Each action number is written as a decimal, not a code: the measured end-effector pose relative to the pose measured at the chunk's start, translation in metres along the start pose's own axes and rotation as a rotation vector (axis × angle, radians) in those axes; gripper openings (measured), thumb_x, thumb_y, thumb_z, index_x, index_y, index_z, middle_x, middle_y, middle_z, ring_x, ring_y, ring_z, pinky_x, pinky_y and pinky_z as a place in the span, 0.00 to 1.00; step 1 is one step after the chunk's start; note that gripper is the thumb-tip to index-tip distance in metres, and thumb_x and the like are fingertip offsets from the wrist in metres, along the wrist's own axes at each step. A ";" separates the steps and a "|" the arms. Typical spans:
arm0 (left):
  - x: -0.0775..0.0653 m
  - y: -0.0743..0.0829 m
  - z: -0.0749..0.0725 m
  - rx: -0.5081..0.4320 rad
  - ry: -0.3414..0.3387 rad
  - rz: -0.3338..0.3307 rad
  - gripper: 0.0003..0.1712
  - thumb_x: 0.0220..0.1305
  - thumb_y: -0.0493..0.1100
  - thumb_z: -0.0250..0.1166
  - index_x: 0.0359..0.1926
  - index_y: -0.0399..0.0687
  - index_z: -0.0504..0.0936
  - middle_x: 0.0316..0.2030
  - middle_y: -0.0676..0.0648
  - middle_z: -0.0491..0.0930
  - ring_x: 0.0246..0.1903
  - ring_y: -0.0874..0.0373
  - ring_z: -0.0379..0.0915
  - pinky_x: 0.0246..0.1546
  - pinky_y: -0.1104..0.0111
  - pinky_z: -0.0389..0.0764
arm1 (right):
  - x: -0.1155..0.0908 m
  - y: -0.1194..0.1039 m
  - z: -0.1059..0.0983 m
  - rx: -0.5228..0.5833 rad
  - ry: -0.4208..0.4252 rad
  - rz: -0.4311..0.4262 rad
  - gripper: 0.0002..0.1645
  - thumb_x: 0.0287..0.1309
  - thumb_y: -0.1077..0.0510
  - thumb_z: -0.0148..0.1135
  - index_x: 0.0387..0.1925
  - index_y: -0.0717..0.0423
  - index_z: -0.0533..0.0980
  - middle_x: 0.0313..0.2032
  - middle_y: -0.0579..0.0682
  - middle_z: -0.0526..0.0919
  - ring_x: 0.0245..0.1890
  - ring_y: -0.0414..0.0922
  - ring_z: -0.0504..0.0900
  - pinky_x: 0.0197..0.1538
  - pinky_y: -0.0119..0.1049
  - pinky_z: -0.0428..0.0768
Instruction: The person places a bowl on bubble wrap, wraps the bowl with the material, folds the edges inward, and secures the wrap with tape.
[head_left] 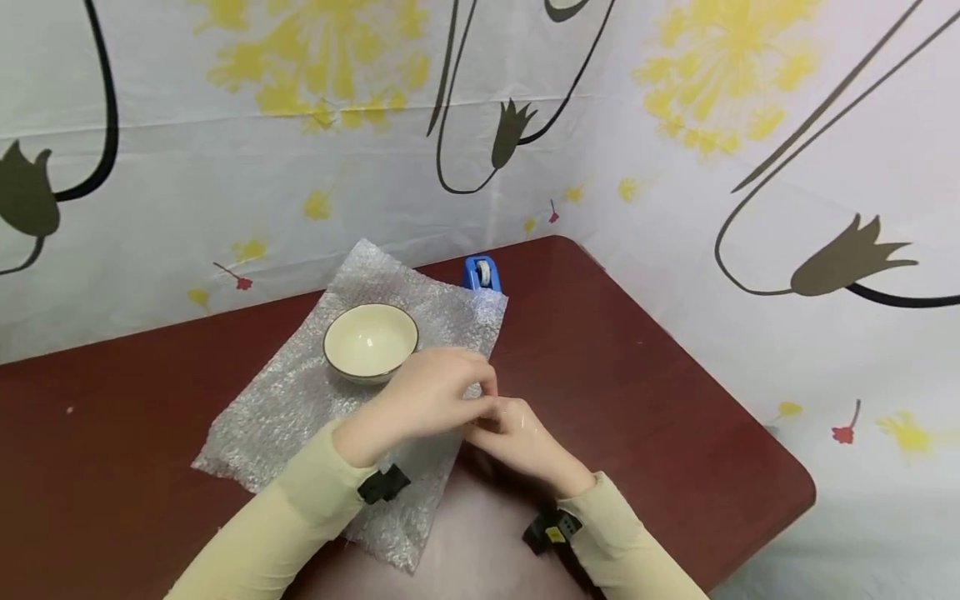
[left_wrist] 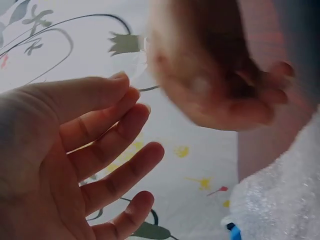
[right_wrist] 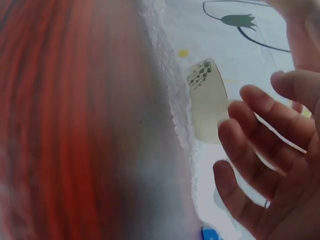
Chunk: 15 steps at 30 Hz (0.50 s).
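My left hand is over the right edge of a bubble wrap sheet, beside a cream bowl. In the left wrist view, the thumb and forefinger of my left hand come together at a faint clear film, which looks like a strip of tape. My right hand meets the left hand's fingertips. In the right wrist view, the fingers of my right hand are loosely bent, with the thumb apart. The bowl stands upright on the wrap, with green sprigs on its outside.
A blue tape dispenser stands at the wrap's far corner. The dark red table extends to both sides. Patterned white cloth hangs behind the table and along its right side.
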<state>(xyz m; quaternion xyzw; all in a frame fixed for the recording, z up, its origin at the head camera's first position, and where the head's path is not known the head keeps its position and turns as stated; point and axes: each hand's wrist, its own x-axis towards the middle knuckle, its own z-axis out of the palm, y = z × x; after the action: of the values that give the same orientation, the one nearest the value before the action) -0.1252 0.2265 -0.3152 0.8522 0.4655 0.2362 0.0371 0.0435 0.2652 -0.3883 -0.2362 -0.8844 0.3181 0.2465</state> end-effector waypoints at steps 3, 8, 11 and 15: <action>-0.001 0.003 -0.009 -0.054 0.086 -0.026 0.04 0.53 0.53 0.60 0.24 0.67 0.75 0.25 0.68 0.70 0.27 0.72 0.67 0.28 0.73 0.68 | -0.001 0.006 -0.003 0.119 0.032 0.075 0.08 0.58 0.52 0.54 0.31 0.49 0.78 0.20 0.42 0.76 0.19 0.36 0.72 0.27 0.31 0.73; -0.015 -0.002 -0.040 -0.045 0.215 -0.104 0.05 0.53 0.49 0.59 0.22 0.65 0.73 0.24 0.67 0.70 0.23 0.70 0.64 0.24 0.73 0.66 | 0.011 0.004 -0.007 0.730 0.050 0.253 0.22 0.64 0.51 0.43 0.35 0.65 0.76 0.28 0.54 0.79 0.25 0.45 0.77 0.33 0.40 0.76; -0.018 -0.005 -0.044 -0.006 0.200 -0.112 0.06 0.54 0.50 0.58 0.22 0.65 0.72 0.23 0.67 0.70 0.21 0.69 0.62 0.22 0.73 0.66 | 0.009 0.003 -0.014 0.940 0.055 0.281 0.32 0.67 0.45 0.32 0.40 0.68 0.73 0.30 0.55 0.78 0.25 0.46 0.77 0.34 0.40 0.75; -0.025 -0.006 -0.032 0.027 0.142 -0.125 0.07 0.54 0.54 0.58 0.21 0.66 0.73 0.21 0.67 0.69 0.18 0.70 0.61 0.19 0.74 0.64 | 0.004 0.005 -0.013 0.991 -0.022 0.213 0.31 0.68 0.48 0.26 0.42 0.64 0.73 0.31 0.53 0.78 0.27 0.45 0.76 0.34 0.38 0.75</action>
<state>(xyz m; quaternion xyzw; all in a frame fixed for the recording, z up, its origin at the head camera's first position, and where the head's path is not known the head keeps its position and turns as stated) -0.1554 0.2044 -0.2975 0.8030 0.5224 0.2868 0.0071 0.0491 0.2763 -0.3818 -0.1765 -0.6009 0.7254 0.2856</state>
